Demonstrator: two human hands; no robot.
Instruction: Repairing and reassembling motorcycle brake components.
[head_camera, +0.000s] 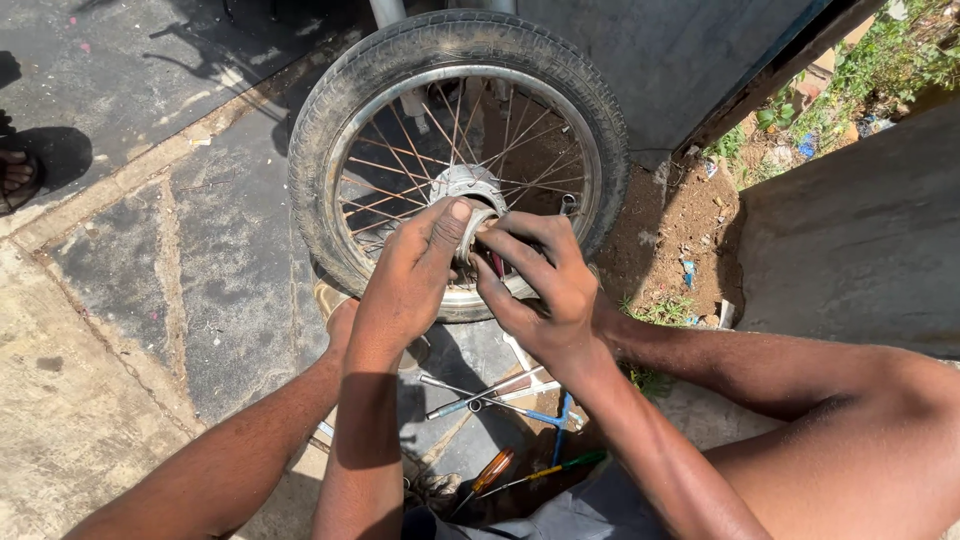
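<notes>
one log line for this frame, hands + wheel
left hand: fingers on hub | right hand: fingertips at hub | spoked wheel: upright on ground | screwdrivers: on ground below hands

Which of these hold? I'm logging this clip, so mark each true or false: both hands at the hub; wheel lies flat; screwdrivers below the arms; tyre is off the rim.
1. Both the left hand and right hand are at the hub: true.
2. The wheel lies flat: false, it stands upright.
3. Screwdrivers lie on the ground below the arms: true.
4. The tyre is off the rim: false, it is mounted.
</notes>
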